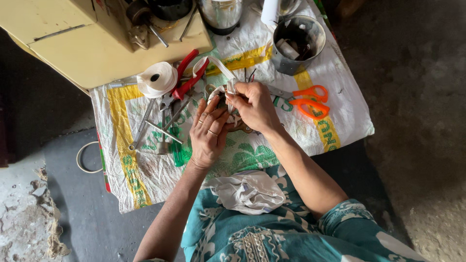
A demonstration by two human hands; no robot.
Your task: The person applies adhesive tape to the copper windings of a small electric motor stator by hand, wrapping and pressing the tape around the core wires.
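Observation:
My left hand (pixel 208 131) cups a small coil-like part (pixel 216 97) from below, two rings on its fingers. My right hand (pixel 252 104) pinches a white tape strip (pixel 218 65) that loops up over the part. Both hands meet above a printed woven sack (pixel 145 165) spread over a low table. The part is mostly hidden by my fingers.
A white tape roll (pixel 157 78), red-handled pliers (pixel 187 77) and several metal tools (pixel 160 123) lie left of my hands. Orange scissors (pixel 310 102) lie right. A metal can (pixel 296 43) stands behind, a cream machine (pixel 97 39) at the back left. A crumpled white cloth (pixel 250 191) rests on my lap.

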